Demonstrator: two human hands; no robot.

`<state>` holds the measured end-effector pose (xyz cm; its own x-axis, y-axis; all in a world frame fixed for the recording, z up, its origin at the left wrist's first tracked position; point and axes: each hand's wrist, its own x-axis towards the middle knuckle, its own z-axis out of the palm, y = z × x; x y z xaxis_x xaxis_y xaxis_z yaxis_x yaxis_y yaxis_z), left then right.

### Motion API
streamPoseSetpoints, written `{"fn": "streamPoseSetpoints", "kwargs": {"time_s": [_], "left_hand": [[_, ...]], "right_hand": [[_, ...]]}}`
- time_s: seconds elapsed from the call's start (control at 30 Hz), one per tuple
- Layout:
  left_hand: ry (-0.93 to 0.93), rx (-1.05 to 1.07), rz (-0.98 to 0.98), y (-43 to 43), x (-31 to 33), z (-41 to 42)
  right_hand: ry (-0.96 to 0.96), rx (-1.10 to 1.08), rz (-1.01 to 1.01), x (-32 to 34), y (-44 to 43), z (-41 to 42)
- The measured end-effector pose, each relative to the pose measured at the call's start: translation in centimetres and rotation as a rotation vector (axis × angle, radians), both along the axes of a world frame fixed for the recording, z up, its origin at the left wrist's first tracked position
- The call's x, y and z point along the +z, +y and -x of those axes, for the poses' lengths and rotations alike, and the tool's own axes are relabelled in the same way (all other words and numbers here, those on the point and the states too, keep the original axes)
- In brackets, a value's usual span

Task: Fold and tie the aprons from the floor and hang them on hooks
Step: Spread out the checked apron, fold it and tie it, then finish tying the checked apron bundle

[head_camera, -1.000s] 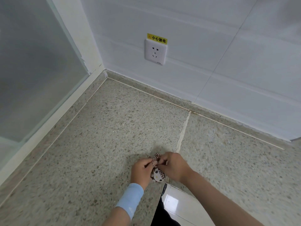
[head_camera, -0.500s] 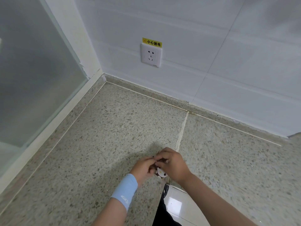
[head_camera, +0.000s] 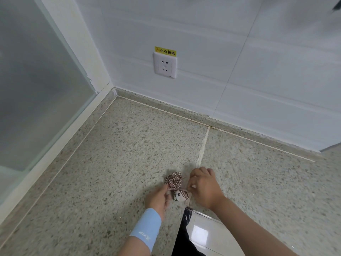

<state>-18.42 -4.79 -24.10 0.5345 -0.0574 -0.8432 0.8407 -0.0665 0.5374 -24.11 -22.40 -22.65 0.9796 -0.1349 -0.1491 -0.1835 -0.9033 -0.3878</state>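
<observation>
I'm cinching knot: left hand (head_camera: 156,199), right hand (head_camera: 204,189) each pinching strap (head_camera: 175,189) end, apron (head_camera: 174,179) bundle between fingers (head_camera: 163,191); aiming for even outward pull.

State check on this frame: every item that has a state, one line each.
checked apron: bunched into a small bundle, cinched round its middle.
tie strap: stretched between both hands across the bundle.
left hand: pinches one strap end.
right hand: pinches the other strap end.
wall socket: nothing plugged in.
</observation>
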Motion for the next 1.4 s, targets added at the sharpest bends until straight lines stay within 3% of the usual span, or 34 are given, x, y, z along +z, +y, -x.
{"fn": "streamPoseSetpoints", "kwargs": {"time_s": [0.07, 0.17, 0.33, 0.5, 0.67, 0.8, 0.9, 1.0, 1.1, 1.2, 1.33, 1.4], "left_hand": [[-0.087, -0.088, -0.032, 0.3, -0.1, 0.4], [-0.073, -0.051, 0.079, -0.2, 0.4, 0.7], [-0.002, 0.008, 0.208, -0.7, 0.0, 0.0], [0.119, 0.262, 0.242, -1.7, -0.9, -0.4], [0.163, 0.350, 0.305, -2.0, -1.5, -0.7], [0.189, 0.378, 0.331, -1.9, -1.5, -0.9], [0.172, 0.284, 0.305, -1.4, -1.1, -0.7], [-0.053, 0.045, 0.111, -1.2, 0.0, -0.8], [-0.277, -0.201, -0.102, -0.8, 0.7, -1.4], [-0.325, -0.417, -0.110, -0.6, 1.5, -1.5], [-0.432, -0.754, -0.138, -1.1, 2.6, -0.6], [-0.486, -0.773, -0.138, -1.2, 3.1, -0.3]], "right_hand": [[0.148, -0.041, -0.034, 0.4, -0.4, 0.4], [0.300, -0.233, -0.257, 1.0, -0.1, 0.1], [0.365, -0.547, -0.545, 0.5, 0.6, -0.9], [0.418, -0.920, -0.932, 0.6, 2.2, -1.2], [0.430, -1.176, -1.084, -0.5, 3.5, -1.4], [0.450, -1.214, -1.079, -0.6, 4.1, -1.5], [0.459, -1.144, -1.030, -0.4, 3.3, -1.5], [0.505, -0.916, -0.844, 1.2, 2.3, -1.5], [0.418, -0.707, -0.626, 2.4, 1.7, -2.2], [0.314, -0.688, -0.689, 3.0, 1.8, -3.2], [0.330, -0.560, -0.694, 2.4, 2.6, -3.4], [0.314, -0.591, -0.782, 2.2, 2.8, -2.8]]}}
